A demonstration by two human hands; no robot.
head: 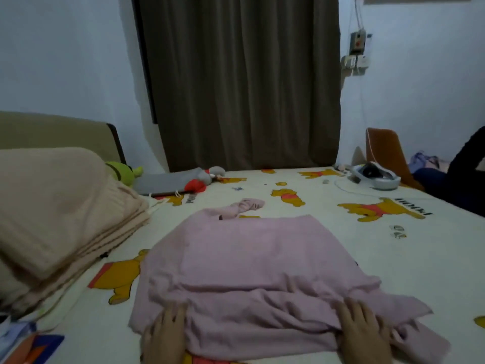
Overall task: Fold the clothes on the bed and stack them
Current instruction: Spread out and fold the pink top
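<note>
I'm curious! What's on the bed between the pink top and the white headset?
Head view: only bare bedsheet with yellow bear prints lies between the pink top and the white headset.

Garment (252, 261) spread in the middle of the bed (341, 232), both hands on its near edge.
The left hand (164, 334) lies on its near left corner, the right hand (364, 332) on its near right. A folded stack (60, 214) sits to the left; a laptop (162, 183) and soft toys (207, 177) lie behind, a headset (375, 177) far right, a curtain (241, 82) beyond.
</note>
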